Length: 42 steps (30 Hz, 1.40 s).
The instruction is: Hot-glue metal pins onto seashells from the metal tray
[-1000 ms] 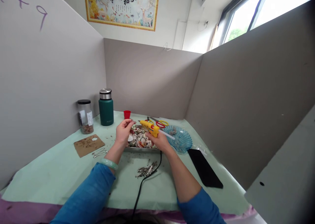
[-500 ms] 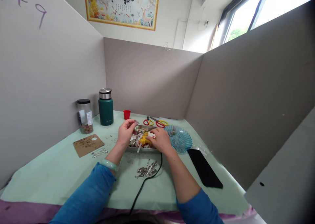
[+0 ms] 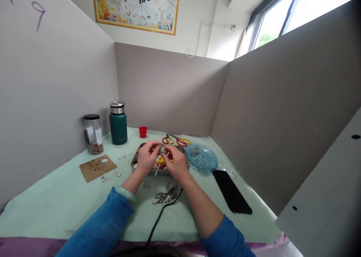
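Observation:
Above a metal tray of small mixed pieces, my left hand and my right hand meet. Between their fingertips is a small pale piece, pinched from both sides. A yellow tool with a whitish stick at its front lies in the tray, partly hidden by my right hand. In front of the tray, a pile of small metal clips rests on the cloth beside a black cable. A blue shell-shaped plate with a few metal bits stands right of my right hand.
A green bottle, a jar and a red cup stand at the back left. Scissors lie behind the tray. Brown card and pins are left, a black phone-like slab right. Grey partitions surround the table.
My right hand has left the yellow tool and moved up and left to the small piece. My left hand has come slightly right and lower, so both hands now meet. The view has shifted slightly.

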### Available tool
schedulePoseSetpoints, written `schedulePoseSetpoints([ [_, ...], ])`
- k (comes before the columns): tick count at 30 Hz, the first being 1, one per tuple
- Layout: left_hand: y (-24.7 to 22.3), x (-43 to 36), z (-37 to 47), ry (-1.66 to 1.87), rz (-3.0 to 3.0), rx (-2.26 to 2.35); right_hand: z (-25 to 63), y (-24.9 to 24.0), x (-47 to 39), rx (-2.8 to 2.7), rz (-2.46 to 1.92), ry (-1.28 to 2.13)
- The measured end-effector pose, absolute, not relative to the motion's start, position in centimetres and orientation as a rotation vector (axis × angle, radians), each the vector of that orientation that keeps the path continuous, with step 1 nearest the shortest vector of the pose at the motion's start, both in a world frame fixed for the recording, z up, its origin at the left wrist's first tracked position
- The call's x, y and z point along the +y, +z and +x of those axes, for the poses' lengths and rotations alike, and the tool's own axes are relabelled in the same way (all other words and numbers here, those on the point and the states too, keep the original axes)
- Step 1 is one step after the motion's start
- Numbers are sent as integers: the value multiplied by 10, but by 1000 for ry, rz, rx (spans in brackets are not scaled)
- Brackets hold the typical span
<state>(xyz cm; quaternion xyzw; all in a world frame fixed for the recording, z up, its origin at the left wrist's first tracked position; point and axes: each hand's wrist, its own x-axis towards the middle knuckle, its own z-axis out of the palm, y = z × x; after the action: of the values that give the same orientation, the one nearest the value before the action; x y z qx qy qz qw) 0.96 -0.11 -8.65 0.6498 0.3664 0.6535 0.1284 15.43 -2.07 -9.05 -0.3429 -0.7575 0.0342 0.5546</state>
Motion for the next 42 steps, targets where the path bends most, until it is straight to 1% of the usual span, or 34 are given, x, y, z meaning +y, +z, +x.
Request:
schedulePoseSetpoints([
  [6,-88,1,7,1852,1923,1118,155,-90,-22,-1746,-832,58],
  [18,-89,1,8,1921,1973,1123,158,-92,-16,-1670,-770,99],
  [32,-86,-3,5,1980,2319,1184,158,-90,-20,-1685,-808,83],
  [38,-83,-4,6,1954,2344,1167,158,-89,-19,-1665,-822,133],
  [42,-83,-3,4,1946,2269,1201,159,-88,-17,-1618,-826,235],
])
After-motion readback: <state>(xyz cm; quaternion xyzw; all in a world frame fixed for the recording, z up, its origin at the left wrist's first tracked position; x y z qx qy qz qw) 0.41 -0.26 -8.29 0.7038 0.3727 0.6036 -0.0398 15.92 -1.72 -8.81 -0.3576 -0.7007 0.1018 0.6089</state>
